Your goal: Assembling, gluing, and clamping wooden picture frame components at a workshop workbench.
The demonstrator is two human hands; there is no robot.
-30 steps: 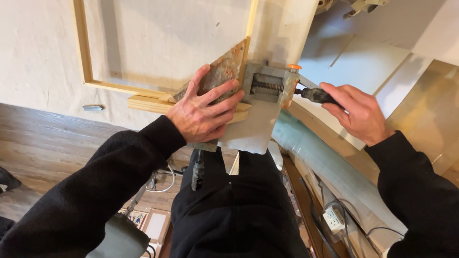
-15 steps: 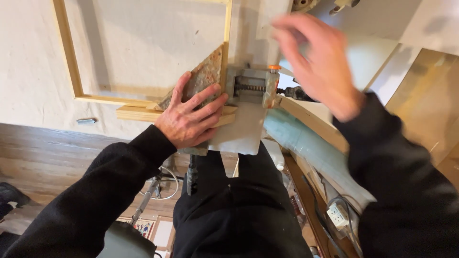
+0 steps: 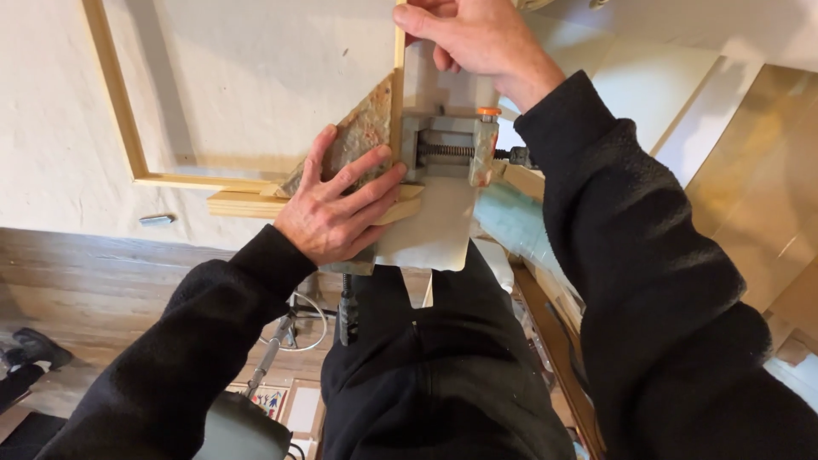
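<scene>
- While my left hand (image 3: 336, 209) lies flat with fingers spread, it presses on a mottled triangular block (image 3: 358, 140) set into the corner of a wooden frame (image 3: 115, 102).
- My right hand (image 3: 473, 38) is up at the top of the view, fingers curled around the upright bar of that frame, gripping it just above the corner.
- Between my two hands sits a metal corner clamp (image 3: 447, 149) with a threaded screw and an orange cap; it grips the frame's corner, and the block touches it on the left.
- Under my left palm I see a short flat strip of wood (image 3: 243, 204) lying just below the frame's lower bar.
- Below the clamp hangs a pale sheet (image 3: 430, 234), curling toward my lap.
- Behind the frame is a whitish rough surface, and on it, left of my left hand and well apart, lies a small grey metal piece (image 3: 156, 220).
- Farther down I see dark trousers and a wooden floor (image 3: 94, 281).
</scene>
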